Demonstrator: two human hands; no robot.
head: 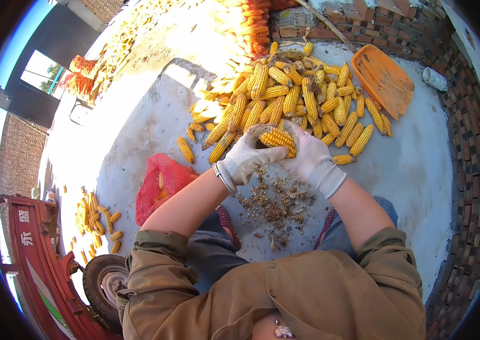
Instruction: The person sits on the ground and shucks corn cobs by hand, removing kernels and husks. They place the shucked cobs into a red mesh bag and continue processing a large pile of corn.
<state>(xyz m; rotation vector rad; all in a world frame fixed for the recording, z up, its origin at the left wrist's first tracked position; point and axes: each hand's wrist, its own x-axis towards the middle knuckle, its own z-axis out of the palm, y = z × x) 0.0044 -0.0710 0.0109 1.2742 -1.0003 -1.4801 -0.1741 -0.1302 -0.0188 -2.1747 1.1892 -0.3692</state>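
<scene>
Both of my hands wear pale, dirt-stained work gloves. Between them is one yellow corn cob (pixel 277 140) with a brown, soiled end. My left hand (pixel 248 155) closes around the soiled end, its thumb lying along the kernels. On the cob's other side, my right hand (pixel 308 151) grips it. A large heap of husked corn cobs (pixel 278 93) lies just beyond my hands. Loose kernels and brown debris (pixel 276 206) are scattered on the concrete beneath them, between my feet. A red mesh sack (pixel 161 185) with some cobs inside rests by my left forearm.
An orange plastic shovel (pixel 382 80) leans beside the heap, near a brick wall (pixel 469 178) on the right. A white cup-like container (pixel 435 79) lies by that wall. Filled mesh sacks (pixel 257 25) stand behind the heap. More cobs (pixel 95 216) and a red vehicle (pixel 36 263) are at left.
</scene>
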